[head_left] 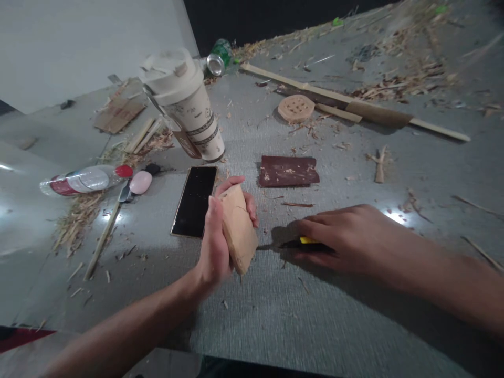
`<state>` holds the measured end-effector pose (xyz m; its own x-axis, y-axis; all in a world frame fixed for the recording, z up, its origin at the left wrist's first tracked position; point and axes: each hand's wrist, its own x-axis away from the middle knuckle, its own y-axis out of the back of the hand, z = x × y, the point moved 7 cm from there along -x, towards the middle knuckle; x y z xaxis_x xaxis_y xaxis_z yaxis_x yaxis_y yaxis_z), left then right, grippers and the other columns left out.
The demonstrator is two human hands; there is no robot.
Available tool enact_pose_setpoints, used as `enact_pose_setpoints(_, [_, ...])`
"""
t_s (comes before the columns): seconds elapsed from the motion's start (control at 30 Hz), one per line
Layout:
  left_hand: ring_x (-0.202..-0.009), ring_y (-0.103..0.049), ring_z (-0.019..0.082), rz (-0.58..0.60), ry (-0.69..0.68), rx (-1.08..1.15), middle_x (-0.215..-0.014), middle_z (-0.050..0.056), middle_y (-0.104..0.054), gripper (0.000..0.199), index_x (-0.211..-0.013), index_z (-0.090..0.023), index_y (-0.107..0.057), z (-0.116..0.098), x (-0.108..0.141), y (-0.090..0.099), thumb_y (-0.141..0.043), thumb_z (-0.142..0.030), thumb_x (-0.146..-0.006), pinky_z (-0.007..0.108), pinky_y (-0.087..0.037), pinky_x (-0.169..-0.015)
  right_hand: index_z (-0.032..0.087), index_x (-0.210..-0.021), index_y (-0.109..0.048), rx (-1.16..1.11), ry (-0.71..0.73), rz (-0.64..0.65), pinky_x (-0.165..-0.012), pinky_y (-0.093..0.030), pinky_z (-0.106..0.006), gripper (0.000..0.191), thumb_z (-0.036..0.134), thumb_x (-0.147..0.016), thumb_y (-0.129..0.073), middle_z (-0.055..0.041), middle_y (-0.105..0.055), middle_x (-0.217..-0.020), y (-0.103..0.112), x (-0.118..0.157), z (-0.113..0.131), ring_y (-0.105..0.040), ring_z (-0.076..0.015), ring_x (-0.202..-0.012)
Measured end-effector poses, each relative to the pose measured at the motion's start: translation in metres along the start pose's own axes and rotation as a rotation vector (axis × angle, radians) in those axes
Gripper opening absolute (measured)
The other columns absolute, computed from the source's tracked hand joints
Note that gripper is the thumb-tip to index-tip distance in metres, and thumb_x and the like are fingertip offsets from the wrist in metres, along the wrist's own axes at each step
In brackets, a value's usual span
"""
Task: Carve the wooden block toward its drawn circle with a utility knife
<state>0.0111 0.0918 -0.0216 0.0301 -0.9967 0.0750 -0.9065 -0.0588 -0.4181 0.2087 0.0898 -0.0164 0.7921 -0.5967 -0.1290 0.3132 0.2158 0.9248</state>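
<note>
My left hand grips a flat, pale wooden piece, holding it upright on its edge just above the grey mat. My right hand lies palm down on the mat to the right of it, fingers over a yellow and black tool that is mostly hidden; whether the fingers grip it I cannot tell. A black phone lies flat just left of the wooden piece. A dark red sheet of sandpaper lies beyond my hands.
A tall cream tumbler stands at the back left, a plastic bottle and a pink object lie left. A round perforated wooden disc, long bamboo sticks, a green can and wood shavings are scattered behind.
</note>
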Motion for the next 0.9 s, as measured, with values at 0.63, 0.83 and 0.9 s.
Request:
enact_pose_setpoints(0.63, [-0.074,-0.063,0.018,-0.238,0.094,-0.162,-0.090,-0.001,-0.063,0.025,-0.117,-0.029,-0.067,0.000,0.005,0.025,-0.081,-0.042,-0.101,0.028,-0.055,-0.064,0.026,-0.101,-0.065,0.022,0.021,0.059,-0.061,-0.029,-0.035,0.027,0.048,-0.116,-0.061,0.0018,-0.075,-0.082,-0.003,0.000,-0.002,-0.066,-0.0175,-0.066])
enact_pose_setpoints(0.83, [-0.071,-0.059,0.017,-0.247,0.088,-0.147,-0.086,0.000,-0.062,0.022,-0.111,-0.027,-0.070,0.001,0.004,0.026,-0.077,-0.046,-0.102,0.025,-0.051,-0.060,0.026,-0.101,-0.063,0.031,0.019,0.073,-0.060,-0.028,-0.037,0.023,0.045,-0.114,-0.064,0.0020,-0.075,-0.084,-0.003,0.000,-0.001,-0.068,-0.0188,-0.066])
enact_pose_setpoints(0.9, [-0.072,-0.058,0.017,-0.239,0.069,-0.155,-0.087,0.000,-0.061,0.023,-0.110,-0.026,-0.069,0.001,0.003,0.027,-0.073,-0.048,-0.105,0.025,-0.052,-0.063,0.026,-0.101,-0.063,0.031,0.017,0.078,-0.061,-0.028,-0.037,0.023,0.045,-0.113,-0.066,0.0022,-0.075,-0.083,-0.004,0.000,-0.001,-0.067,-0.0188,-0.066])
